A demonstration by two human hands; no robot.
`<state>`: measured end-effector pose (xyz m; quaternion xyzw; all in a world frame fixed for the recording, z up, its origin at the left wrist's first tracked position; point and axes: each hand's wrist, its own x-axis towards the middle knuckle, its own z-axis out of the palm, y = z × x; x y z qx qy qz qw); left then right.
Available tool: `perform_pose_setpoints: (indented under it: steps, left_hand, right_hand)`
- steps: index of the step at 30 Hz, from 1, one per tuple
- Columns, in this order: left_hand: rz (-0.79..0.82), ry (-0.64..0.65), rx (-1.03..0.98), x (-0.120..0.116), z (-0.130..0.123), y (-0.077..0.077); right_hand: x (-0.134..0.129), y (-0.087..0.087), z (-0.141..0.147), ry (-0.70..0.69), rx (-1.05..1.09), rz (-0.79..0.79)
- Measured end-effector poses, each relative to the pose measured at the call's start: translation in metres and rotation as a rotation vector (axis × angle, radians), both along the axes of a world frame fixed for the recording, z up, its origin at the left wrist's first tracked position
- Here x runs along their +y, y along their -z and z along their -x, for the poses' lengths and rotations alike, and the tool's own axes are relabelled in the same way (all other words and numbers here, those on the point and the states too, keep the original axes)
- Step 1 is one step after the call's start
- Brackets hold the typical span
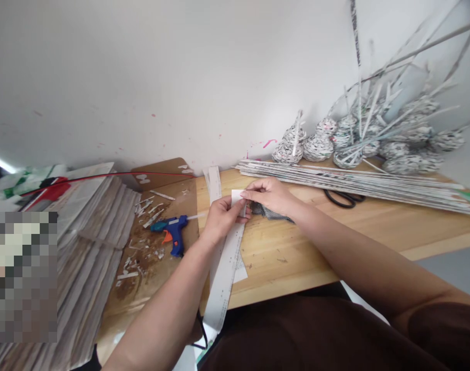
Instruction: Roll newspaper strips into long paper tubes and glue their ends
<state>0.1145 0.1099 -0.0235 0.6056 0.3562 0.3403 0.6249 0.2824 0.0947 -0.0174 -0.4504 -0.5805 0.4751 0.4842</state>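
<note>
A long white printed paper strip runs from between my hands down past the table's front edge. My left hand is closed on the strip near its upper end, thumb on top. With its thumb and fingertips, my right hand pinches the right side of that same end. Just below my right hand lies a dark grey mesh cloth, partly hidden by the hand. More paper strips lie on the table behind and under my left hand.
A blue glue gun lies left on brown cardboard among paper scraps. Stacked newspapers stand further left. Rolled paper sticks, black-handled scissors and woven paper shapes are on the right of the wooden table.
</note>
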Motion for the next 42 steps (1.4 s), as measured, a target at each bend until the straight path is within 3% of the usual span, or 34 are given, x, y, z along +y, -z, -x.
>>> perform_pose_setpoints:
  steps: [8, 16, 23, 34, 42]
  left_hand:
    - [-0.029, -0.043, 0.064, -0.0022, -0.0003, 0.0002]
    - [0.041, -0.043, 0.018, 0.0003, 0.0013, 0.0025]
    - [0.049, -0.026, 0.023, -0.0008, 0.0005, -0.0005]
    - [0.017, -0.009, 0.012, 0.0019, 0.0017, 0.0042]
    - [0.002, 0.000, 0.004, 0.0012, 0.0013, 0.0054]
  right_hand:
    - [0.0009, 0.0031, 0.0033, 0.103, -0.034, -0.008]
    - [0.0012, -0.0007, -0.0037, -0.074, 0.032, 0.022]
    - [0.0007, -0.0005, -0.0031, -0.095, 0.010, 0.022]
    - [0.0008, -0.0028, -0.0030, -0.019, 0.018, 0.070]
    - [0.0026, 0.0042, 0.0028, 0.087, 0.164, 0.123]
